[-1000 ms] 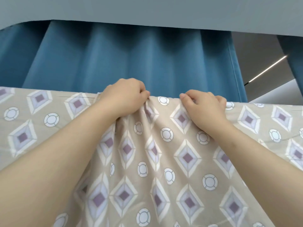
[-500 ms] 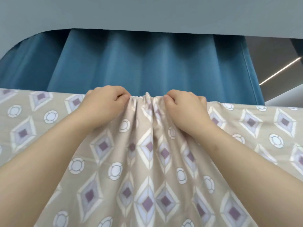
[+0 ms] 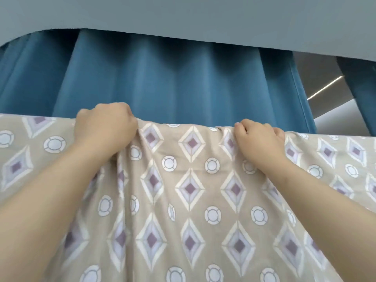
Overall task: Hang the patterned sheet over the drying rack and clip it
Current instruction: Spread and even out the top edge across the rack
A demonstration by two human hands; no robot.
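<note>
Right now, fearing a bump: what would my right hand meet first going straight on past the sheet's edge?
Probably the blue curtain behind the patterned sheet; the right hand grips the top edge, and the gap beyond looks free, though depth is unclear.

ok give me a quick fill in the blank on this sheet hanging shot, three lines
1. The patterned sheet is printed with circles and ____.
2. Behind it hangs a pleated curtain whose colour is ____.
3. The left hand and the right hand both grip the sheet along its ____ edge.

Missing words: diamonds; blue; top.
</note>
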